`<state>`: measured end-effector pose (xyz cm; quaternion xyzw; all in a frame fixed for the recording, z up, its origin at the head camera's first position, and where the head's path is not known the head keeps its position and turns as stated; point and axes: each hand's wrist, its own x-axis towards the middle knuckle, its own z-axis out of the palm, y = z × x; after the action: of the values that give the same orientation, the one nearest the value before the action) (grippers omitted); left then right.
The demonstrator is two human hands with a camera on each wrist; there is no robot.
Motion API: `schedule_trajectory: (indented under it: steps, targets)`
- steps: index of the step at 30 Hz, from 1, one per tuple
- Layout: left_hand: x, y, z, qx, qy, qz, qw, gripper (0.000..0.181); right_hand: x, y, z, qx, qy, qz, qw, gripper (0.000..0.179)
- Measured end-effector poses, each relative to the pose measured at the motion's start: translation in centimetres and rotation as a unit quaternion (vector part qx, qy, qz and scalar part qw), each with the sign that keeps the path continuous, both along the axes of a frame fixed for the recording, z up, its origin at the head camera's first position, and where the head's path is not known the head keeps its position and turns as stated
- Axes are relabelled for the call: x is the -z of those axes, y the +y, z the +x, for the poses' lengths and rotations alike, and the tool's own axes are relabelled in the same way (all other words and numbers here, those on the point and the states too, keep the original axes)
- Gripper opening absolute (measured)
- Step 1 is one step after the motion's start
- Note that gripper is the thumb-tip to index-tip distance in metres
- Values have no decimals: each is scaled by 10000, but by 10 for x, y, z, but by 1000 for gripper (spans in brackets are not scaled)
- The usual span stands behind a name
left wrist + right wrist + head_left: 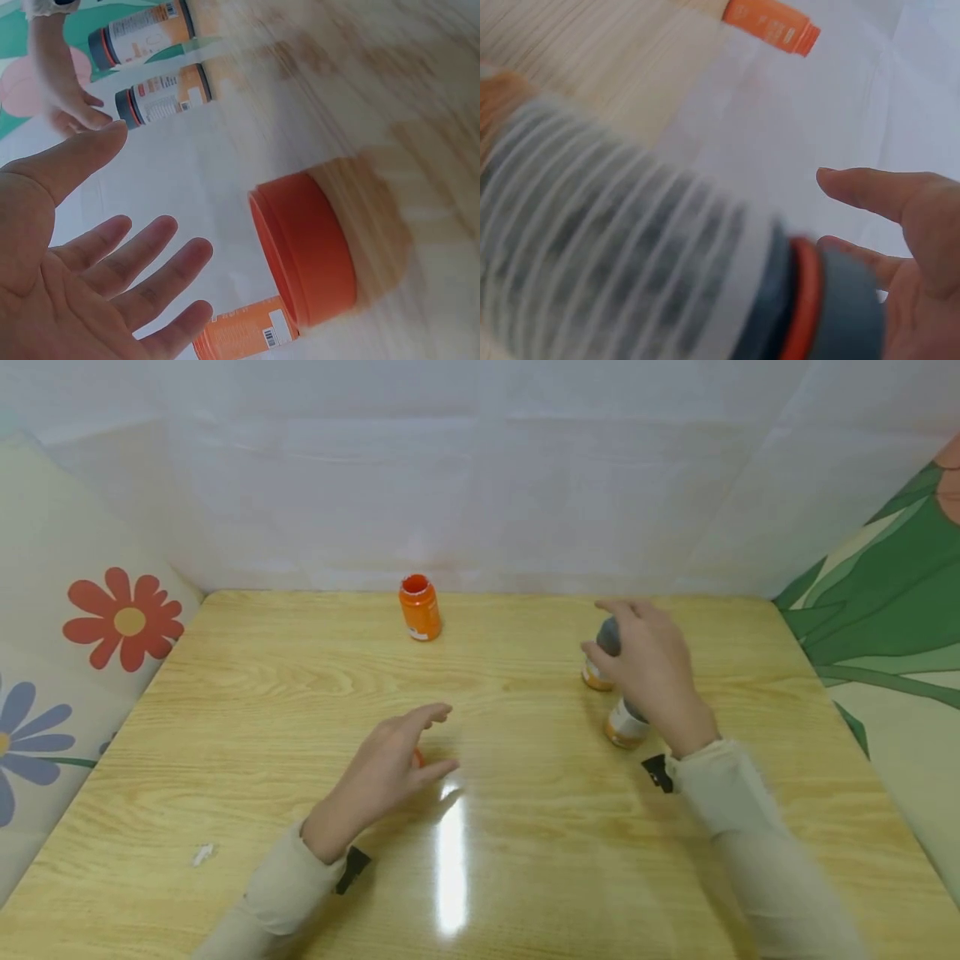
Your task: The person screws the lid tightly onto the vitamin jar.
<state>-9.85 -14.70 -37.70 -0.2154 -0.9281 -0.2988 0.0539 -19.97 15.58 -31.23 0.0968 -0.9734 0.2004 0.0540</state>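
My left hand (386, 764) hovers with fingers spread and thumb apart, holding nothing. Right beside its palm on the table is a round orange lid (319, 247), mostly hidden behind the hand in the head view. My right hand (648, 660) reaches over two white-and-orange bottles with dark grey caps, its thumb and fingers parted around the cap of the farther bottle (596, 677). The nearer bottle (626, 727) stands below the wrist and fills much of the right wrist view, blurred. Both bottles are upright.
An open orange jar (422, 614) stands upright near the table's back edge, left of centre. A small white scrap (202, 855) lies on the wooden table (510, 693) at left. White sheeting (480, 485) hangs behind; flowered panels flank both sides.
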Motion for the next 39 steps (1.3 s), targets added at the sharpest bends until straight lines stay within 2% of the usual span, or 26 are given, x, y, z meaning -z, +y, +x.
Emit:
schedule_trajectory:
  steps: [7,12,18,23,32,39]
  targets:
    - [-3,-5,-1,-1,-23,-22,10000,64,-2,-23,3,-247,85,-123,9996,59]
    - [-3,-9,-3,-30,71,-152,9999,64,3,-38,1,-486,7,-166,9987,60]
    - [-3,-14,-5,10,220,-171,9996,63,12,-58,-6,-717,-174,-235,9970,62]
    - [-5,-17,-6,21,193,-151,9997,61,16,-74,-11,-837,-335,-383,9952,64]
    - [-4,-25,-7,3,265,-124,9996,60,24,-100,-24,-926,-460,-597,9928,65]
    - [-2,-29,-7,-96,0,-243,9997,60,36,-115,-38,-1025,-481,-762,9906,67]
